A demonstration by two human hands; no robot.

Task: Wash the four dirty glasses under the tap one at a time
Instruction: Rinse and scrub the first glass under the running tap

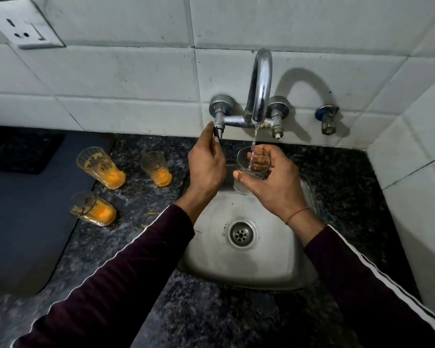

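My right hand (pixel 274 182) grips a clear glass (pixel 244 163) upright under the chrome tap (pixel 260 84), and a thin stream of water (pixel 253 144) runs into it. My left hand (pixel 206 164) pinches the tap's left handle (pixel 217 130) with its fingertips. Three dirty glasses with orange residue stand on the dark counter left of the sink: one at the back left (pixel 99 168), one nearer the sink (pixel 156 168), one in front (pixel 92 209).
The steel sink (pixel 211 247) with its drain (pixel 241 233) lies below my hands. A second valve (pixel 327 119) sticks out of the tiled wall at right. A wall socket (pixel 26 28) is at top left. A dark blue mat (pixel 23 209) covers the left counter.
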